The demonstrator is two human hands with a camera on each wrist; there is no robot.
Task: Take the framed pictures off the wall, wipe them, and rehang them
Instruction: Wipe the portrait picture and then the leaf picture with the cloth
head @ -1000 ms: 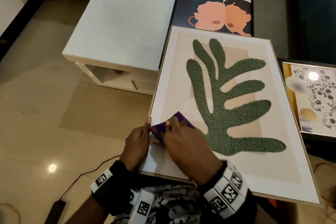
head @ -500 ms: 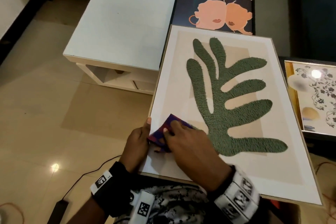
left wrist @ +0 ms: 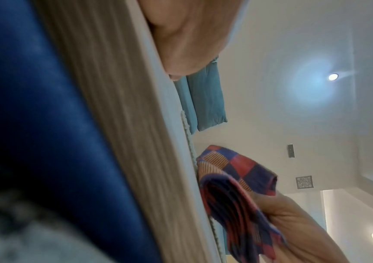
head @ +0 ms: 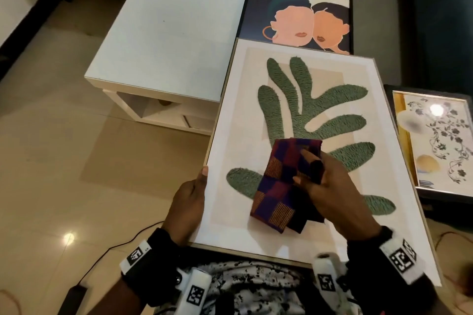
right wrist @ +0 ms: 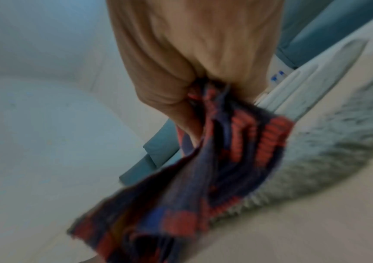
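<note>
A large framed picture of a green leaf [head: 317,120] lies tilted across my lap. My left hand [head: 195,189] grips its left edge, thumb on top and fingers hidden underneath; the left wrist view shows the thumb [left wrist: 181,39] on the wooden frame edge [left wrist: 122,124]. My right hand [head: 307,169] holds a folded purple, red and orange checked cloth [head: 279,186] over the lower middle of the glass. The right wrist view shows my fingers [right wrist: 181,71] bunched on the cloth [right wrist: 215,169], which hangs beside the green leaf [right wrist: 329,151].
A white side table [head: 166,41] stands on the tiled floor to the left. A framed picture of two faces [head: 299,20] lies beyond the leaf picture. A floral picture [head: 440,140] lies on a dark surface at right. A black cable [head: 115,245] runs across the floor.
My right hand has moved the cloth from the picture's lower left corner up and right to the lower middle, where more of the cloth shows. The left hand keeps its grip.
</note>
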